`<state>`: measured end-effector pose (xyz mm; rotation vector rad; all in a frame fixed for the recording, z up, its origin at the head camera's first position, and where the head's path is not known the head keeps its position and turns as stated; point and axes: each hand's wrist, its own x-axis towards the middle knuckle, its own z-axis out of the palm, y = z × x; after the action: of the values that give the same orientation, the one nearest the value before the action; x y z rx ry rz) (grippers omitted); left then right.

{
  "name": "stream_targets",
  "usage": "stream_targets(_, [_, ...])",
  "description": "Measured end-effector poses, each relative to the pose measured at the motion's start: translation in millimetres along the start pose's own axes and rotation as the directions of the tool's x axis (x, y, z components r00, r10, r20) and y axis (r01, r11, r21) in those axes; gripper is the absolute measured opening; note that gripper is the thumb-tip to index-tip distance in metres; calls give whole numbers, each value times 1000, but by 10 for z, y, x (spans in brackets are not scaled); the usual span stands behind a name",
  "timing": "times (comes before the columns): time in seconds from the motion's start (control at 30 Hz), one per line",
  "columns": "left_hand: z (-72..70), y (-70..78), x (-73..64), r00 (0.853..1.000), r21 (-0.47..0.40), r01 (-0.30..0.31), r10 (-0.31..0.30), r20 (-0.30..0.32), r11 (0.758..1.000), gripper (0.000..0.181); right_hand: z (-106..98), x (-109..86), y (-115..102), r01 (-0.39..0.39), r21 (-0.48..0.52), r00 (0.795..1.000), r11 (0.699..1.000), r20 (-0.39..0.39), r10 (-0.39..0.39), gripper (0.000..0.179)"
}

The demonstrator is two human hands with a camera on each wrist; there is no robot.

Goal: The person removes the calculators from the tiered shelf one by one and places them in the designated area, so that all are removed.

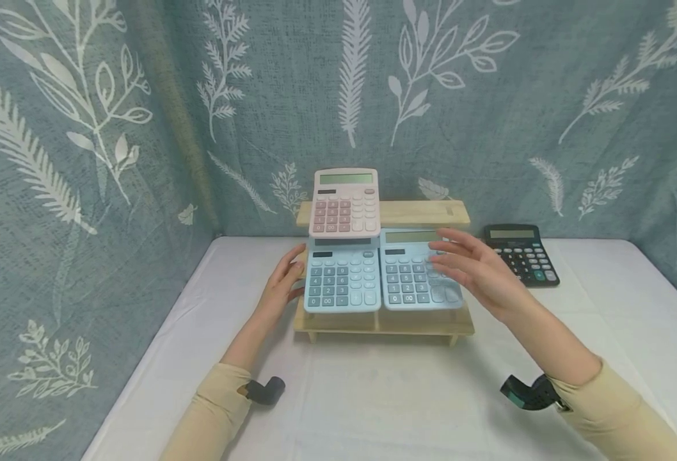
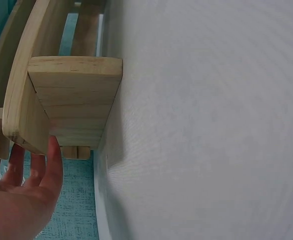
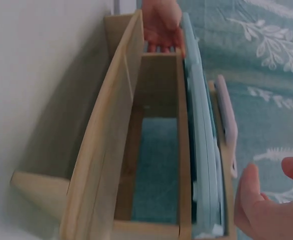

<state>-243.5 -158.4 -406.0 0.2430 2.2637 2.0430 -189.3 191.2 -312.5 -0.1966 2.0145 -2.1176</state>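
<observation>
A wooden tiered stand [image 1: 384, 328] holds two light blue calculators side by side, the left blue calculator [image 1: 343, 282] and the right blue calculator [image 1: 416, 275]. A pink and white calculator [image 1: 345, 205] leans on the upper tier behind them. My left hand [image 1: 278, 285] is at the stand's left end, its extended fingertips right at the wood, as the left wrist view shows with the fingers [image 2: 51, 167] by the end board. My right hand [image 1: 479, 269] hovers over the right part of the right blue calculator, fingers loosely extended, holding nothing. In the right wrist view, both blue calculators appear edge-on.
A black calculator [image 1: 523, 256] sits on the white-covered table [image 1: 384, 397] behind and to the right of the stand. A blue-green curtain [image 1: 315, 96] with white leaf patterns hangs along the back and sides. Wrist cameras are worn at both sleeves.
</observation>
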Motion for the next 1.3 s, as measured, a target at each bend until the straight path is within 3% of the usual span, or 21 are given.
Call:
stream_targets(0.43, [4, 52, -7, 1000, 0, 27, -27, 4, 1000, 49, 282, 323, 8, -36, 87, 994, 996, 108, 26, 66])
stream_targets(0.83, [-1, -6, 5, 1000, 10, -6, 6, 5, 1000, 50, 516, 546, -29, -97, 138, 992, 986, 98, 84, 70])
stream_targets(1.13, [0, -8, -1, 1000, 5, 0, 0, -1, 1000, 50, 610, 614, -23, -130, 255, 990, 958, 87, 111, 74])
stream_targets(1.3, [1, -10, -6, 1000, 0, -5, 5, 0, 1000, 50, 648, 657, -29, -143, 244, 989, 959, 75, 129, 75])
